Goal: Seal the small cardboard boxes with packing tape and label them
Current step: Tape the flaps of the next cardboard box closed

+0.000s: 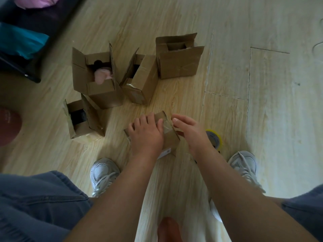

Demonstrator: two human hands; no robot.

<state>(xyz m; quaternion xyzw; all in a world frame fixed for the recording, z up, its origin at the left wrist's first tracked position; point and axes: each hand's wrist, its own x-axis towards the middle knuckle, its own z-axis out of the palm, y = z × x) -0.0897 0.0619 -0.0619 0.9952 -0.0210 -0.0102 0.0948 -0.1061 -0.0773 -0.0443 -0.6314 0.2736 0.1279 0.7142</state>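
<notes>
Glossy tape (166, 128) across rectangular cardboard box (172, 140)

Wood floor (227, 84): 4 open boxes (97, 79), tape roll (214, 139), 2 shoes (104, 173).

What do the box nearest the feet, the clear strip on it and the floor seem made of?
Near box: brown cardboard, matte, probably corrugated, with raw cut flap edges. Strip on it: seemingly clear plastic tape, glossy, brown showing through. Floor: pale planks with wood grain and seams; real wood or laminate, I cannot tell.
</notes>
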